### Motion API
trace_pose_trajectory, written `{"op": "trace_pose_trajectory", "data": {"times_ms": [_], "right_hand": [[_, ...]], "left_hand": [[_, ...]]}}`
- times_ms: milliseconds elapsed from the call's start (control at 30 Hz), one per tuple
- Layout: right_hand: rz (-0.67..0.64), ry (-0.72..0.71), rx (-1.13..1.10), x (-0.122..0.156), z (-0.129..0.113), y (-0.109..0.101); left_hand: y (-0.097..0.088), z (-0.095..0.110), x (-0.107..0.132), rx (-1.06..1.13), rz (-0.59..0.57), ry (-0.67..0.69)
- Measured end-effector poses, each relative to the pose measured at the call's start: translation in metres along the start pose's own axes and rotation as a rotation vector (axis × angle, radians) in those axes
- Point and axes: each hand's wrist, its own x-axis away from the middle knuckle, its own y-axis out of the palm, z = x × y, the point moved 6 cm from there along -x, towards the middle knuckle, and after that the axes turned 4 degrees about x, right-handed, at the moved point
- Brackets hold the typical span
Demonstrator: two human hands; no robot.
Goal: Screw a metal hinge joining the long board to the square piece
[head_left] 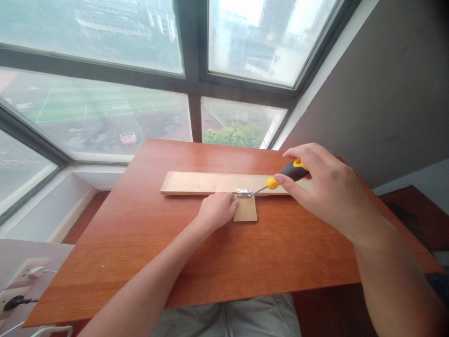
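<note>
A yellow-and-black screwdriver (293,171) is in my right hand (324,187), its thumb and fingers closed around the handle. The tilted metal shaft runs down to the left, and its tip meets the right side of a silver hinge (244,193). That hinge lies across the joint between a long pale wooden board (203,182) and a small wooden piece (245,210) in front of it. With curled fingers, my left hand (218,209) grips the left edge of the small piece beside the hinge; its fingertips are partly hidden. My right hand covers the long board's right end.
The boards lie on a reddish-brown wooden table (140,252). Framed windows (105,107) rise behind it, and a grey wall (379,93) stands at the right. Sockets with a black plug (16,303) are at the lower left.
</note>
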Motion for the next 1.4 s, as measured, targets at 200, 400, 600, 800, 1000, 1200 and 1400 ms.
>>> {"op": "trace_pose_trajectory", "data": {"times_ms": [200, 400, 600, 800, 1000, 1200, 1400], "right_hand": [[-0.057, -0.1, -0.125, -0.001, -0.005, 0.003], [0.005, 0.0, -0.028, -0.002, 0.0, 0.003], [-0.025, -0.079, -0.125, -0.003, -0.008, 0.004], [0.035, -0.003, 0.009, -0.005, -0.002, 0.006], [0.009, -0.03, -0.086, -0.007, -0.002, 0.007], [0.058, -0.003, 0.038, -0.008, -0.001, 0.005], [0.068, 0.03, 0.045, -0.01, 0.001, 0.008]], "left_hand": [[0.0, 0.0, 0.0, -0.005, -0.001, -0.005], [0.0, 0.0, 0.0, -0.005, 0.012, -0.001], [0.0, 0.0, 0.0, -0.006, 0.008, 0.0], [0.0, 0.001, -0.001, -0.013, -0.005, -0.009], [-0.001, 0.002, 0.0, -0.025, -0.019, -0.021], [-0.001, 0.002, 0.0, -0.004, 0.005, -0.017], [-0.002, 0.0, -0.001, 0.053, 0.003, -0.028]]}}
